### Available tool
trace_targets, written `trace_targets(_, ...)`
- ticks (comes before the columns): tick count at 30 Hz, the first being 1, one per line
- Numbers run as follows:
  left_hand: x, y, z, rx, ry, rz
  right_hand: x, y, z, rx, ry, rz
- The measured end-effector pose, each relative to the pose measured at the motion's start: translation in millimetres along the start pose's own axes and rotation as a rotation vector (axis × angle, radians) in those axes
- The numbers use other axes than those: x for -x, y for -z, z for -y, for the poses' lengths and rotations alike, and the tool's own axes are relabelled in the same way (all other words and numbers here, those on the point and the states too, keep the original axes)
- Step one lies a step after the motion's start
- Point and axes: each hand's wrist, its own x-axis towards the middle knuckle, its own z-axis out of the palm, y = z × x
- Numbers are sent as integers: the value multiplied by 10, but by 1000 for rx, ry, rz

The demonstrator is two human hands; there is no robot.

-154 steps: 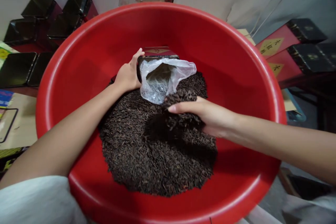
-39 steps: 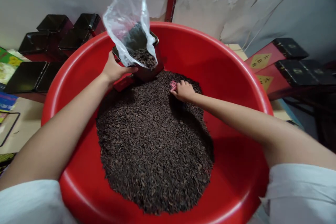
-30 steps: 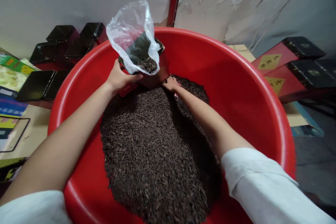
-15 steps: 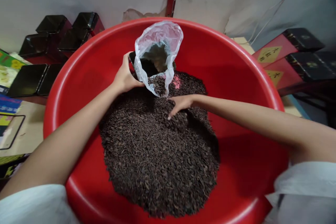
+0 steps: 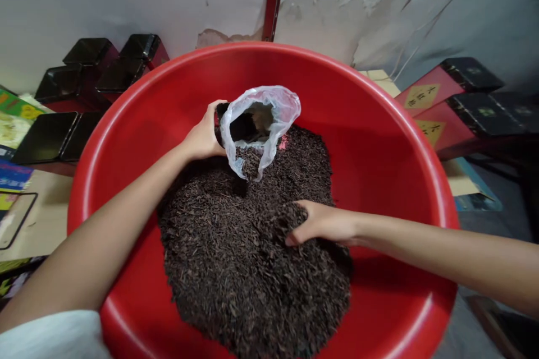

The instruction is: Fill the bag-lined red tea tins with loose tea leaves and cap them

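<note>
A heap of dark loose tea leaves (image 5: 236,269) lies in a big red plastic basin (image 5: 379,157). My left hand (image 5: 205,133) grips a dark tea tin (image 5: 219,118) by its side, tilted so that its mouth faces me. Lining the tin is a clear plastic bag (image 5: 290,104), its rim spread wide, with some tea on the lower lip. My right hand (image 5: 322,223) is sunk in the heap, right of and nearer me than the bag. Its thumb and fingers curl round a clump of tea; the fingertips are hidden. A pink scrap (image 5: 283,142) rests behind the bag.
Several dark open tins (image 5: 48,132) stand left of the basin. On the right are red boxes with black tops (image 5: 442,115) and yellow labels. Behind the basin, a dark red bar (image 5: 273,5) leans against the peeling wall (image 5: 357,5).
My right hand has drawn back from the bag's mouth, toward me and to the right, into the heap. The tin and bag have come lower in view.
</note>
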Motion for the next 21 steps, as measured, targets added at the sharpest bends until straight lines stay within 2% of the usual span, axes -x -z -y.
trace_targets(4,16,-7,-62,-11,36,43,115,-148,178,-142,27,15)
trace_targets(8,16,-5,-95,-14,44,49,178,-264,504,-150,218,8)
trace_targets(14,39,-32,-178,-42,66,32,-46,-254,1034,-195,620,-287)
trace_targets(18,27,-36,-125,-27,69,-6,-334,-195,1190,-140,758,-472)
trace_targets(21,-16,-15,-5,-2,8,-73,-467,-151,1225,86,795,-590)
